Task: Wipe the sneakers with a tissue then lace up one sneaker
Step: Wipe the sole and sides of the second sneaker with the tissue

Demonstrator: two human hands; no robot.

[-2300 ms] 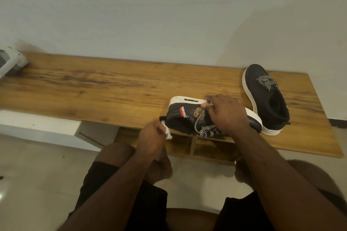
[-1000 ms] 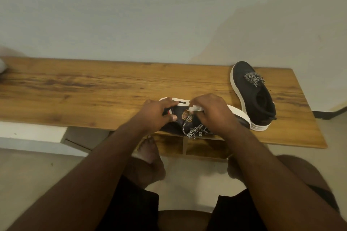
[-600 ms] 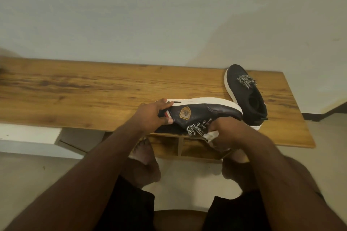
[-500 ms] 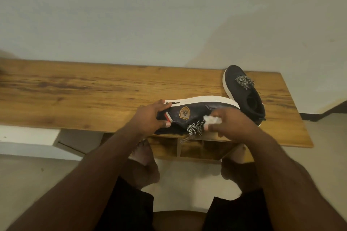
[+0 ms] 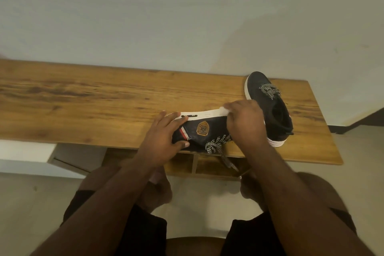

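Right hand (image 5: 245,122) has carried tissue (image 5: 224,109) up onto sneaker (image 5: 204,129) sole edge.

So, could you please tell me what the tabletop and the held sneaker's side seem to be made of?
Tabletop: wood or wood-look laminate, going by the streaked brown grain and smooth satin surface. Held sneaker: dark, faintly shiny upper, probably leather or synthetic, with a white rubbery-looking sole.
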